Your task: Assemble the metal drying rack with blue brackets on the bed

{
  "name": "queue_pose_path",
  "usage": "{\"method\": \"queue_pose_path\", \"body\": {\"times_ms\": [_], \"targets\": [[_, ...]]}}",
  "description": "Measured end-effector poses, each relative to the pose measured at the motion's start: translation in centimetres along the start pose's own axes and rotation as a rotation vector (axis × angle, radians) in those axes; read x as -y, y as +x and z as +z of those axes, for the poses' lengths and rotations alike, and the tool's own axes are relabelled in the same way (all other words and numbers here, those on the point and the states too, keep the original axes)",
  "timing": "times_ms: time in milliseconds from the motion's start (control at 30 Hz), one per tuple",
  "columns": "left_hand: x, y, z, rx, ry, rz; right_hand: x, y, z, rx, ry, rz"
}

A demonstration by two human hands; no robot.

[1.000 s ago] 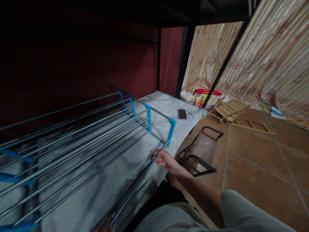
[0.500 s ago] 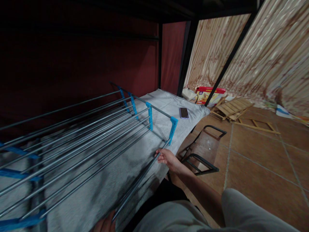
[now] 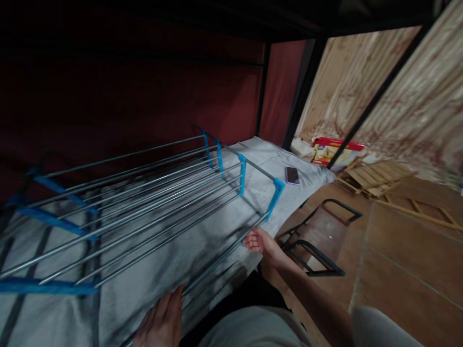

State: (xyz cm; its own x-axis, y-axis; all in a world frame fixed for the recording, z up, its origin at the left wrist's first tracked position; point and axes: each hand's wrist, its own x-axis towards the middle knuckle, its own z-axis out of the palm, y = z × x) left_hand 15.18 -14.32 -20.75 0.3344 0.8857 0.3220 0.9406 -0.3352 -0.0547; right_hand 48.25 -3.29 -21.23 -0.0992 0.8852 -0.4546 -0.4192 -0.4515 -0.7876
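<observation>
Drying rack (image 3: pixel 159 202): one; lies on the bed (image 3: pixel 307 176), over the gray sheet, its near rail (image 3: pixel 217 261) running along the person's side.
Left hand (image 3: pixel 159 315): laid over the near rail, back upward; whether the fingers wrap it is not determinable, the underside being hidden.
Right hand (image 3: pixel 259 241): at the same rail, near the front blue bracket; fingers loosely curled, tips at the rail; a firm grip is not determinable.
Slip risk: the rack could tip or slide off the bed edge, likely cause a loose hold at the near rail.
Pinch risk: fingers could be caught if the bracket joint pivots under load.
Impact risk: the phone (image 3: pixel 292 175) could be struck if the right end swings outward.
Blue brackets (image 3: pixel 275 198): four at the right end; three made out at the left.
Rods: several, overlapping; exact count unreliable.
Surroundings: one phone, one red-and-yellow carton (image 3: pixel 336 153), one black-framed stand (image 3: pixel 321 231) on the floor.
</observation>
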Motion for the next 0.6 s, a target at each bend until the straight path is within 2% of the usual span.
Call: {"method": "queue_pose_path", "body": {"times_ms": [100,233,300,433,500,600], "targets": [[-1.9,0.8,-1.9,-0.003,0.037,-0.074,-0.3,-2.4,0.9,0.096,-0.147,-0.013],[-4.1,2.2,-3.8,0.15,-0.014,-0.21,1.1,-4.4,3.4,0.218,-0.364,-0.191],[-4.5,2.7,-4.1,0.194,-0.051,-0.258,1.7,-4.5,5.5,0.297,-0.541,-0.309],[-5.0,2.6,-4.1,0.188,-0.082,-0.272,1.8,-3.9,10.5,0.477,-0.868,-0.537],[-5.2,2.5,-3.8,0.175,-0.078,-0.273,1.4,-3.5,13.2,0.613,-0.983,-0.632],[-5.3,2.5,-2.7,0.168,-0.13,-0.284,0.1,-3.1,17.8,0.886,-1.158,-0.73]]}}
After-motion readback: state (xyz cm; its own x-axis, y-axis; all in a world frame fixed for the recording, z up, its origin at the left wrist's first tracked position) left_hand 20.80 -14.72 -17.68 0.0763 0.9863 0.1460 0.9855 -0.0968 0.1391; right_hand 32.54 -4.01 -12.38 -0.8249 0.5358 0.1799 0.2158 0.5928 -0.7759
